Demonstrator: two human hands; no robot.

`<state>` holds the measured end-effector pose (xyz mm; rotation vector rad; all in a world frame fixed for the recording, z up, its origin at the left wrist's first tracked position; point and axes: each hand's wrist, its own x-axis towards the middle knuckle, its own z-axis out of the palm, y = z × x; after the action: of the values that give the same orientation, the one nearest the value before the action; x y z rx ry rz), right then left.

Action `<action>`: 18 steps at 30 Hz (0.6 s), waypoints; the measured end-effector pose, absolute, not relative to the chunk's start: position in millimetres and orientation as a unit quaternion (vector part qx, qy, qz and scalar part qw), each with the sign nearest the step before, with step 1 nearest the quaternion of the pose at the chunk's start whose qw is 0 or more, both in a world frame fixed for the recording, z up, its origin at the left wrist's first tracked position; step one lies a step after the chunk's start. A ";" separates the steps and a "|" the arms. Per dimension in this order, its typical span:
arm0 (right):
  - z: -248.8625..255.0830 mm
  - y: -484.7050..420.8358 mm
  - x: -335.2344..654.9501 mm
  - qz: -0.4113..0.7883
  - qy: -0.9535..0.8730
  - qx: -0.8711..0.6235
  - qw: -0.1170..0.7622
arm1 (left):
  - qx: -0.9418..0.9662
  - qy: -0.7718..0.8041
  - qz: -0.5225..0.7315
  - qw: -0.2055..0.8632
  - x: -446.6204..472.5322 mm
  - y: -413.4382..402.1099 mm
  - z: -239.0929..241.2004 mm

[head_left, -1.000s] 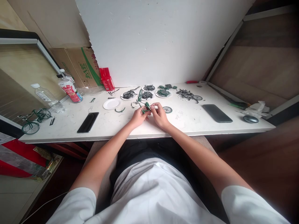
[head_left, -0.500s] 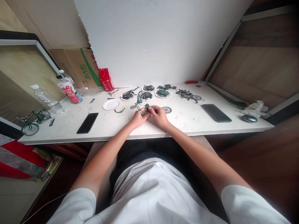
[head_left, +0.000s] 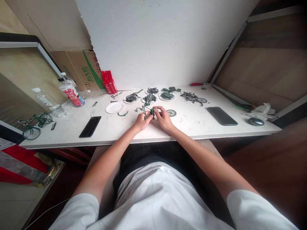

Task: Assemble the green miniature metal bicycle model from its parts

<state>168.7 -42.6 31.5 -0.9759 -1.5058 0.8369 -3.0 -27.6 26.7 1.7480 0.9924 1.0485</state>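
Note:
A small green model bicycle frame [head_left: 147,107] with one wheel is held just above the white table [head_left: 192,126]. My left hand [head_left: 142,121] is closed round its lower end. My right hand [head_left: 163,117] pinches it from the right side, fingers pressed together. A loose green wheel [head_left: 171,112] lies on the table just right of my right hand. Behind the hands stand several small white plates [head_left: 167,95] of dark and green parts.
An empty paper plate [head_left: 114,107] and a black phone [head_left: 90,126] lie to the left, another phone [head_left: 221,116] to the right. A finished green model bicycle [head_left: 33,124] and bottles [head_left: 71,91] stand at far left. A dark model bicycle [head_left: 193,97], a mouse [head_left: 256,121] and tissue are at right.
The frame has been turned in my hands, so its wheel now points further away and more to the right. Both hands stay in the same spot, still closed on it.

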 end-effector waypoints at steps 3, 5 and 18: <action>31.5 -42.5 169.7 0.335 -0.650 -0.411 0.544 | 0.709 0.400 0.409 0.412 -3.6 -27.9 26.6; 31.5 -42.0 170.2 0.321 -0.662 -0.408 0.541 | 0.724 0.400 0.407 0.389 -4.1 -29.1 26.8; 26.9 -35.1 169.5 0.307 -0.668 -0.389 0.555 | 0.781 0.430 0.395 0.221 -2.5 -33.9 30.0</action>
<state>169.5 -35.1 26.9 -0.9193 -1.5773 0.7250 -2.5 -33.9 30.0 2.1603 1.1884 1.0923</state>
